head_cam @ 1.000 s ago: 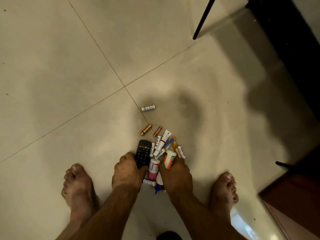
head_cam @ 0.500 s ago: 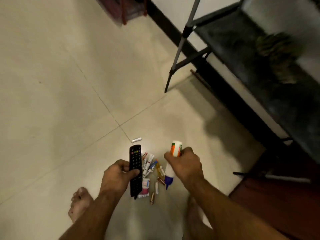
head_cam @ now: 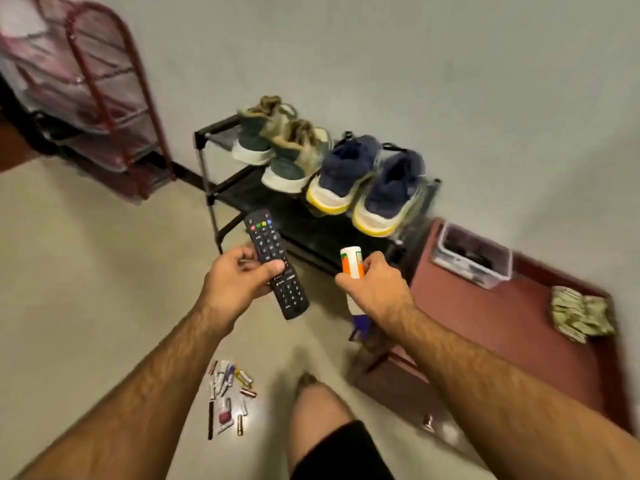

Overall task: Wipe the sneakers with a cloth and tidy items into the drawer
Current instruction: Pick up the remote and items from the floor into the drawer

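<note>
My left hand grips a black remote control held up in front of me. My right hand grips an orange-and-white bottle, and a blue-tipped white tube sticks out below the fist. Two pairs of sneakers stand on a black shoe rack: a green pair and a navy pair with yellow soles. The open reddish drawer lies to the right, holding a clear box and a patterned cloth. Several batteries and tubes lie on the floor.
A red wire rack with pink contents stands at the back left against the wall. My knee and dark shorts show at the bottom centre. Pale tiled floor spreads to the left.
I have risen from the floor pile with the remote and bottle in my hands. The view has swung up, bringing the shoe rack, sneakers and drawer into sight.
</note>
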